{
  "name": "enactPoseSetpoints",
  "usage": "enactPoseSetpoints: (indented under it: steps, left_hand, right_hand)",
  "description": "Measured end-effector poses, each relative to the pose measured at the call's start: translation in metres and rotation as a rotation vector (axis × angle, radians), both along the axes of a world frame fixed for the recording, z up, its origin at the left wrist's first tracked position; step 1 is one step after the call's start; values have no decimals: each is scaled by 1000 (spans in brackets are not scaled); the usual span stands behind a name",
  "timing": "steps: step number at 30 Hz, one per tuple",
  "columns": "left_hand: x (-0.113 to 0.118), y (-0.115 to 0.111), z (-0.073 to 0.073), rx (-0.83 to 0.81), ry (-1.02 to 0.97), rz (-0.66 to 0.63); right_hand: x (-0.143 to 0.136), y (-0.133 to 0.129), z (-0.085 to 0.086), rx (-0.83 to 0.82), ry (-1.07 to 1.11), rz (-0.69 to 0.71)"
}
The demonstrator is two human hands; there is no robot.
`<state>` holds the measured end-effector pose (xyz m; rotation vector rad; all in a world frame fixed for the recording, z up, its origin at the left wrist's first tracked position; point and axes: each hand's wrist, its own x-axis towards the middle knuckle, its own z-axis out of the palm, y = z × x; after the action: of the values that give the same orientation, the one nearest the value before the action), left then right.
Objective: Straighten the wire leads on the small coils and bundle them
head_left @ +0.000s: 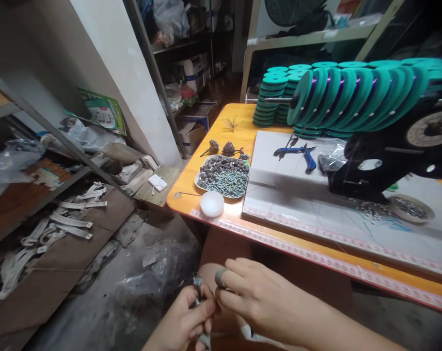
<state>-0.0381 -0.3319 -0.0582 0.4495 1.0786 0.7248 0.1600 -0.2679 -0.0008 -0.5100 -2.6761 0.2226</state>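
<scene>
Low in front of the table's edge, my left hand (pixel 188 314) is closed round a small bluish-grey piece (pixel 197 282) whose top pokes out above the fingers. Just to its right, my right hand (pixel 243 292) has its fingers bent and pressed together at the left hand's fingertips; what it pinches is too small to make out. A grey band wraps one of its fingers. On the table above the hands lies a tray (pixel 196 180) of grey pieces and thin blue-green tubes, with a round white object (pixel 212 204) beside it.
Blue-handled pliers (pixel 309 158) lie on a white board (pixel 275 195). A black machine (pixel 378 161) carries green discs (pixel 345 97); a dish (pixel 411 208) of small parts sits by its base. Dark clusters (pixel 228 148) stand behind the tray. White straps (pixel 69 219) lie on the left.
</scene>
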Motion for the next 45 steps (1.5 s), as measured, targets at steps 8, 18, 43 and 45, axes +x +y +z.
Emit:
enactPoseSetpoints:
  steps: [8, 18, 43, 45]
  left_hand:
    - [13, 6, -9, 126, -62, 195]
    - [28, 13, -5, 218, -127, 243]
    - [38, 28, 27, 264, -73, 290]
    - [43, 30, 31, 233, -109, 258]
  right_hand:
    - [18, 60, 55, 379, 55, -421]
    - [0, 81, 49, 522, -109, -292]
    - [22, 43, 50, -11, 273, -460]
    - [25, 31, 48, -186, 375, -456]
